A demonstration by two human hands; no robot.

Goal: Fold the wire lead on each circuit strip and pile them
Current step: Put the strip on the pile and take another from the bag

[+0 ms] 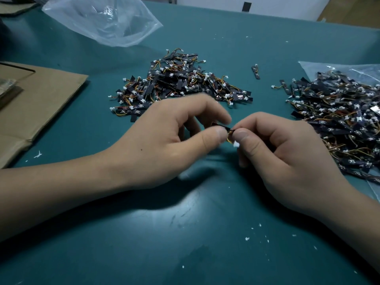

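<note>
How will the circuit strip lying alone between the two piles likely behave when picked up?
The lone strip is probably very light: thin and small. It should not roll, lying flat. Its lead likely bends easily; leads in the middle pile curl freely.

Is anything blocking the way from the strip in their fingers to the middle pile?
Nothing visible does. Only bare table lies between the strip, pinched by the left hand and right hand, and the pile.

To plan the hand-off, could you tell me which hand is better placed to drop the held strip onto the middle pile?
Left, probably. The left hand pinches the strip body and sits just in front of the middle pile; the right hand only pinches the wire lead.
</note>
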